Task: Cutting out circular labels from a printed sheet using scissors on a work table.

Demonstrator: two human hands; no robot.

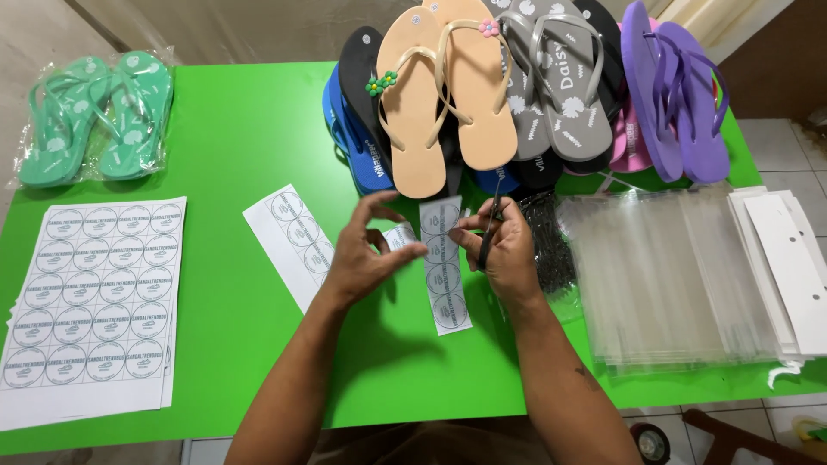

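1. Head view, centre of the frame: my right hand (506, 250) was closed around a pair of scissors (491, 231), blades pointing up toward the flip-flops. My left hand (369, 250) pinched a small cut label piece (398, 235) between thumb and fingertips, just beside the strip of round labels (444, 263) that lay on the green table (233, 129) between both hands.
2. I judged the step in hand to be cutting single labels off that strip; the next cut would call for lining the blades up between two circles.
3. Left of centre lay another label strip (295, 243); at the far left, full label sheets (90, 297). The pile of flip-flops (482, 86) filled the top centre, clear bags (668, 275) the right.
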